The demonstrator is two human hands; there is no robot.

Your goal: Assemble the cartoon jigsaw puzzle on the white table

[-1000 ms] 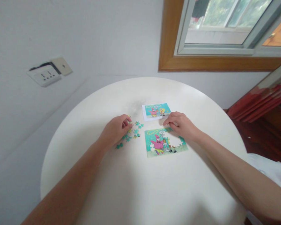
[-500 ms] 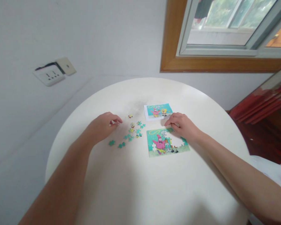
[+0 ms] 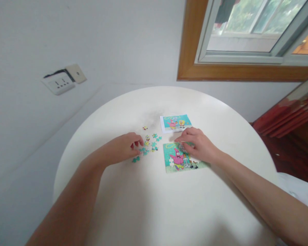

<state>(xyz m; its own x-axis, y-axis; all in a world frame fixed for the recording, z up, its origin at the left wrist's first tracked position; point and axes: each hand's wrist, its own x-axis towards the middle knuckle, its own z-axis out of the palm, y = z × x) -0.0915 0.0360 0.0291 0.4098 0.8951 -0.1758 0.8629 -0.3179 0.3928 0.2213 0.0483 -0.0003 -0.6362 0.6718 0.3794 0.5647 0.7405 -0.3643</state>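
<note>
On the table lies a partly assembled jigsaw puzzle (image 3: 178, 160) with a pink starfish character on a teal ground. Over its upper right part hovers or rests my right hand (image 3: 199, 145), fingers stretched with the thumb apart, hiding some of the picture. To the left are several loose puzzle pieces (image 3: 154, 145), mostly teal, some yellow. My left hand (image 3: 124, 147) is at the left side of these pieces, thumb and fingers apart, fingertips close to them; whether they touch one I cannot tell. Behind the puzzle lies a printed reference picture (image 3: 177, 123) of the same scene.
The round white table (image 3: 133, 208) stands against a white wall. A wall socket (image 3: 59, 83) is at the left, a wood-framed window (image 3: 187, 68) at the upper right. A red curtain (image 3: 284, 116) hangs at the right.
My left hand has moved right and nearer to me, onto the edge of the loose pieces, covering one of them. My right hand has shifted left across the puzzle's top.
</note>
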